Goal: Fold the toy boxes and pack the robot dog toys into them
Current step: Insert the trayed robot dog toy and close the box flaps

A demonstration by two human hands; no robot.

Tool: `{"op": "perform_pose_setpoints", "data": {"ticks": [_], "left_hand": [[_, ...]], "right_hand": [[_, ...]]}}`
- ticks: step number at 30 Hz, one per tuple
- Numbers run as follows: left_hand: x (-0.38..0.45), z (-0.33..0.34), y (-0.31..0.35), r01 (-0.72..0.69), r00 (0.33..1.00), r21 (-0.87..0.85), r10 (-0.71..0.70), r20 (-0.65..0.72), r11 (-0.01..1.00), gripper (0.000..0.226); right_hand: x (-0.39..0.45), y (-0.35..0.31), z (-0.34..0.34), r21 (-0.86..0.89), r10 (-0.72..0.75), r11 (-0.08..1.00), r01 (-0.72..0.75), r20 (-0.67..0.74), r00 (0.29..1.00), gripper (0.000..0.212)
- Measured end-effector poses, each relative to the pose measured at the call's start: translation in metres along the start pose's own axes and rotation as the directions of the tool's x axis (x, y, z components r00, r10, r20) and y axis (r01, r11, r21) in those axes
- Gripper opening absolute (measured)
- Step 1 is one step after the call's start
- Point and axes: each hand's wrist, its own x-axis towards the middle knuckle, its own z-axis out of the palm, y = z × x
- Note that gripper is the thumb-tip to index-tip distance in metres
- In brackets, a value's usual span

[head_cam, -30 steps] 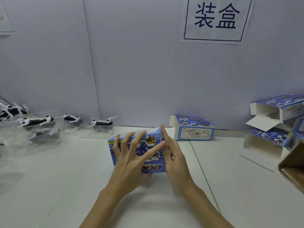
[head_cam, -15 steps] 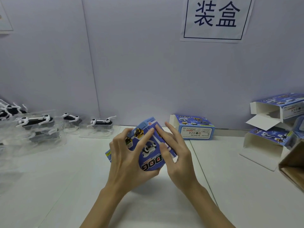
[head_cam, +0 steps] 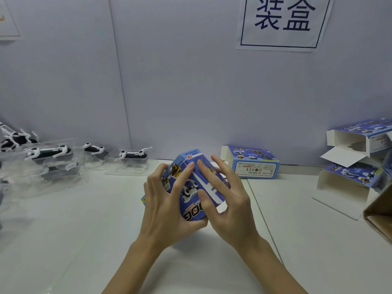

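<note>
pale wall panels back a white worktop (head_cam: 297, 240), with a paper sign (head_cam: 282, 22) reading "装盒" pinned above. we hold a blue box (head_cam: 192, 187) tilted just above the worktop's middle: our left hand (head_cam: 167, 200) curls round its left side, our right hand (head_cam: 227, 198) pinches the right face, thumb on the front. we judge this the closing step, so next we must tuck the end flap, or set the box aside. its front reads "dog", its top strip "top". another box (head_cam: 253, 164) behind shows "warning" and "5599-20a". open boxes (head_cam: 358, 158) wait right; dogs (head_cam: 131, 154) in clear trays wait left.
</note>
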Motion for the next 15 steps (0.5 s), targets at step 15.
{"op": "perform_pose_setpoints", "data": {"ticks": [15], "left_hand": [[0.0067,0.0033,0.0006,0.004,1.000,-0.024,-0.004,0.018,1.000,0.101]], "right_hand": [[0.0040,0.0025,-0.0042,0.326,0.198,0.921,-0.214,0.081,0.977,0.045]]}}
